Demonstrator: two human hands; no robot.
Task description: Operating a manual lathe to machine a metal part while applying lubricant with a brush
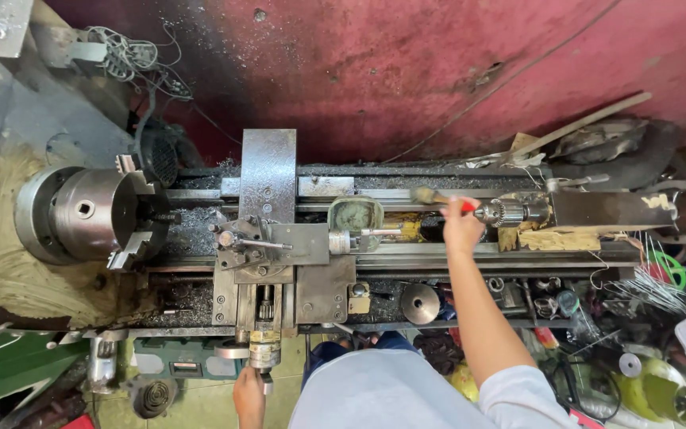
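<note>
The right hand (462,225) is closed around the red handle of a small brush (432,196), whose pale bristle end points toward nine o'clock over the back rail of the lathe bed (438,254). The brush sits just above the bed, near the drill chuck (508,211) at three o'clock of the hand, and the chuck is mounted in the tailstock (609,209) further toward three o'clock. The left hand (249,397), at the bottom of the view, is wrapped on the crank handle (264,355) at the front of the carriage (279,266); its fingers are closed on it, though the fingertips are partly hidden. At nine o'clock of the carriage sits the big steel chuck (89,210) with its jaws showing, and metal chips (188,230) lie heaped on the bed just beside it. A small dull green tray (355,214) rests on the carriage at nine o'clock of the brush. At three to four o'clock, loose tools and wires (653,290) crowd the tabletop. As a judgement: the bare forearm stretches across the bed, so sharp chips could cut the skin, and if the crank turns while the arm reaches over, the carriage could nip the hand against the tailstock.
</note>
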